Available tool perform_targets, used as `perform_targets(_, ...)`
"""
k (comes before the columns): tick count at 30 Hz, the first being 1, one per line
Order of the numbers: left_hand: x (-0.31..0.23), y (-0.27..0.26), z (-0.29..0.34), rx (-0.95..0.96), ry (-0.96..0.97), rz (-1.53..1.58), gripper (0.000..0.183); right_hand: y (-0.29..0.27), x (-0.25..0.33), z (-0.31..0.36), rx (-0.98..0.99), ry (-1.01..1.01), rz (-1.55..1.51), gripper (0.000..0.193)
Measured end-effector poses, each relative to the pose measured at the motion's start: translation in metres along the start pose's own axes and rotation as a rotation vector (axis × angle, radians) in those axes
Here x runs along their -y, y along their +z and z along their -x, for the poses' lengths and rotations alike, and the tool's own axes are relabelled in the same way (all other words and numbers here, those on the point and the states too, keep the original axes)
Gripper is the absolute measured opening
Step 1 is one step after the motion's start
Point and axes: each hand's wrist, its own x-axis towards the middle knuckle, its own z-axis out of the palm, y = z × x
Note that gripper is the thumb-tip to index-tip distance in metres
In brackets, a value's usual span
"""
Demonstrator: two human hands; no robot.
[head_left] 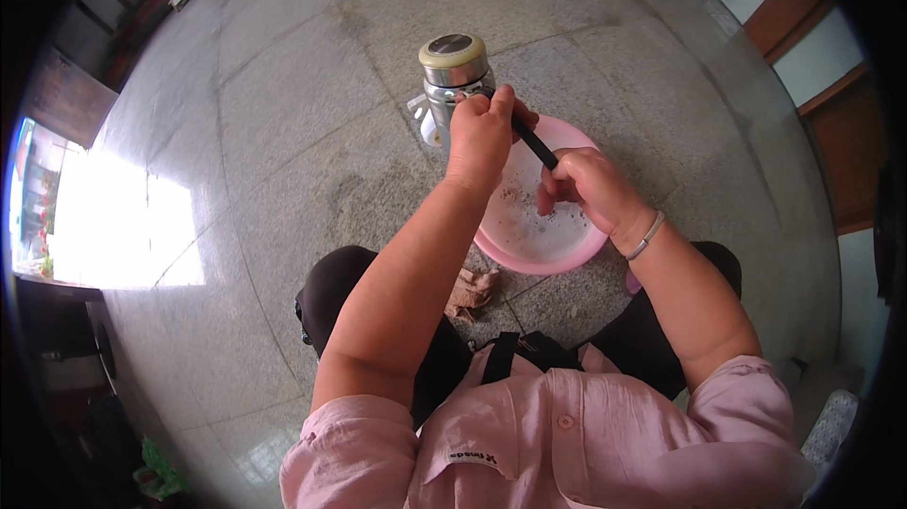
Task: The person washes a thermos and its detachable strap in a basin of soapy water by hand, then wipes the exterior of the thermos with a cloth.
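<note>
A narrow black strip (pixel 535 143), perhaps a strap, is stretched between my two hands over a pink basin (pixel 592 258). My left hand (pixel 484 136) is closed round its upper end, beside a silver flask (pixel 436 98) with a cream-rimmed lid. Whether the strip joins the flask is hidden by that hand. At the strip's lower end, my right hand (pixel 595 186) grips it between thumb and fingers, fingertips hanging over the basin. Cloudy liquid with dark specks (pixel 539 225) lies in the basin.
A white object (pixel 428 123) stands partly behind the flask. On the tiled floor (pixel 274 150), a crumpled brown cloth (pixel 470 293) lies between my knees, close to the basin. Wooden furniture (pixel 836 145) lines the right side.
</note>
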Motion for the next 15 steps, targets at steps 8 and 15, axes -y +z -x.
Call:
perform_targets(8, 0.005, 0.008, 0.004, 0.053, -0.008, 0.024, 0.036, -0.004, -0.003, -0.007, 0.034, -0.067, -0.022, 0.024)
perform_targets(15, 0.01, 0.017, 0.013, 0.016, -0.102, -0.021, 0.033, 0.001, -0.001, -0.024, -0.113, -0.115, -0.03, 0.015)
